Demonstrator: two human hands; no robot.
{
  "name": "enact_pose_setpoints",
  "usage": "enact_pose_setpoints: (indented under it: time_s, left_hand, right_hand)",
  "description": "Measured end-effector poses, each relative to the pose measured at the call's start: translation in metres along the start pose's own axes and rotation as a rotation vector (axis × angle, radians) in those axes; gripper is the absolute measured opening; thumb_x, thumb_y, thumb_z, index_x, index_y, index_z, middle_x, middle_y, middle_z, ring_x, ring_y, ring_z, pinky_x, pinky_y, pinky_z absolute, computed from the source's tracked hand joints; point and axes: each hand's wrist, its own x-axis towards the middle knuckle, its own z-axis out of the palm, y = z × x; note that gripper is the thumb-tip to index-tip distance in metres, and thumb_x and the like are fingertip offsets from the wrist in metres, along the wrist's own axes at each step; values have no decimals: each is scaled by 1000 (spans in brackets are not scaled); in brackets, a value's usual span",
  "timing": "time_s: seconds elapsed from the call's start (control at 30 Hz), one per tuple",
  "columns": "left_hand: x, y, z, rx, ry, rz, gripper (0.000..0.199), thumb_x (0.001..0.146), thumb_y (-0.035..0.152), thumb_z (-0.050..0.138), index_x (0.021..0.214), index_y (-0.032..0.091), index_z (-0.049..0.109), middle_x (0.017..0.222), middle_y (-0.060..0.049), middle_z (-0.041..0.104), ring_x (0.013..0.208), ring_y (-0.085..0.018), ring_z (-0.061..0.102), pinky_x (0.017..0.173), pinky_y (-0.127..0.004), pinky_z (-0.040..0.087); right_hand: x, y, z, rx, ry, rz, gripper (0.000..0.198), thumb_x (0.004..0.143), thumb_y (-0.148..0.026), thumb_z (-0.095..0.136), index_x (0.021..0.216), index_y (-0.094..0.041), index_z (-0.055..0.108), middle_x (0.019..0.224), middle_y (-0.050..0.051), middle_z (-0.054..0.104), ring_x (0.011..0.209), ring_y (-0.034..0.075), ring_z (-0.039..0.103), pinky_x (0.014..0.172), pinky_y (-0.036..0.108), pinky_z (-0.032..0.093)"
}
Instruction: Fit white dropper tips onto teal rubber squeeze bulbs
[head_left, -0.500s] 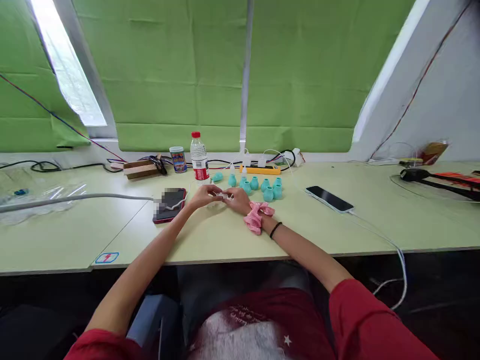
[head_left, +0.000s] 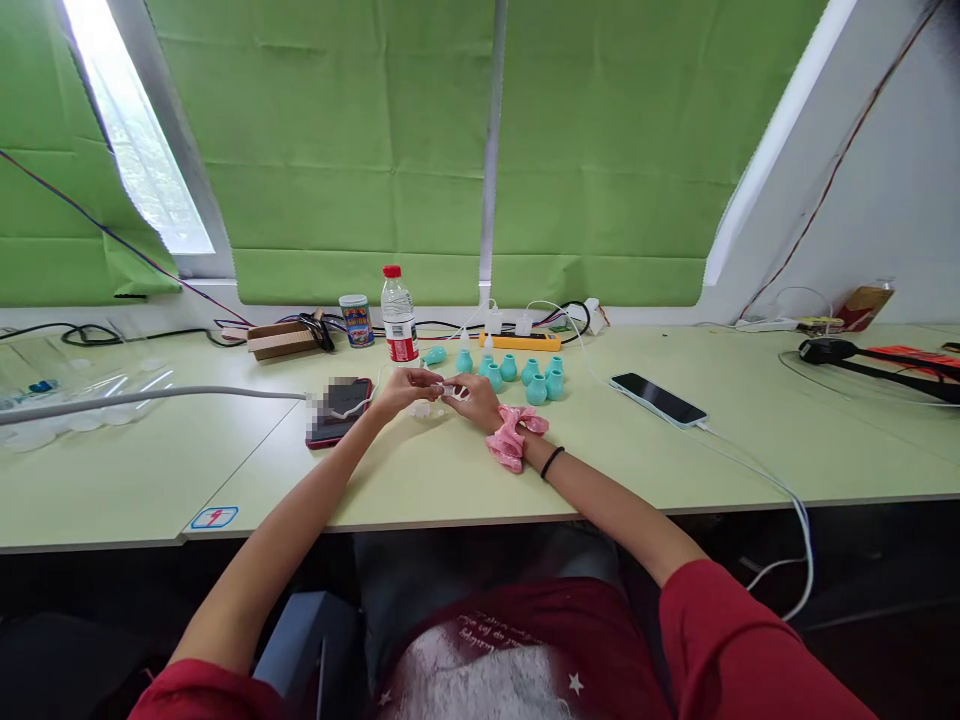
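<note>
A small white piece [head_left: 454, 393] is pinched by the fingertips of the left hand [head_left: 407, 390] and the right hand [head_left: 475, 400], just above the bench [head_left: 465, 480], where clear pieces [head_left: 426, 410] are lying below. White tips [head_left: 464, 339] are carried by two of the teal bulbs [head_left: 536, 390] beyond; on the others none is seen, so the work is judged only partly done. Whether the held piece is finished cannot be told.

On the table [head_left: 585, 465], a bottle [head_left: 400, 318] stands behind my left hand [head_left: 407, 389]; a phone [head_left: 658, 399] lies to my right.
</note>
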Motion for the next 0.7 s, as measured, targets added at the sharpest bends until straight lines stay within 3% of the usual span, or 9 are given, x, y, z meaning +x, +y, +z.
enact_pose_setpoints:
  time_s: [0.27, 0.43, 0.57, 0.7]
  left_hand:
    - [-6, 12, 5, -67, -63, -48, 41, 54, 35, 71, 84, 8, 64, 70, -9, 64, 62, -15, 58, 68, -33, 49]
    - [-4, 10, 3, -122, -35, -23, 32, 53, 28, 72, 77, 7, 65, 66, -7, 63, 57, -13, 57, 66, -31, 48]
    - [-2, 8, 1, -183, 62, -36, 29, 50, 25, 73, 71, 7, 65, 66, -7, 62, 58, -14, 58, 64, -29, 48]
    - [1, 6, -1, -190, 115, -47, 29, 47, 23, 74, 69, 7, 65, 67, -8, 63, 58, -14, 58, 62, -28, 48]
  right_hand:
    - [0, -2, -3, 53, 83, -33, 24, 70, -30, 57, 89, -15, 61, 79, 3, 62, 63, 10, 52, 57, 21, 43]
    - [-1, -12, -8, -57, 91, -116, 25, 72, -29, 55, 92, -15, 59, 80, 5, 62, 70, 14, 53, 62, 24, 44]
    - [2, -16, -39, -215, 131, -277, 31, 72, -35, 53, 96, -15, 55, 88, 7, 59, 85, 19, 50, 77, 32, 41]
    - [0, 5, -83, -345, 363, -132, 30, 75, -36, 47, 94, -14, 54, 85, 8, 56, 84, 20, 49, 78, 35, 37]
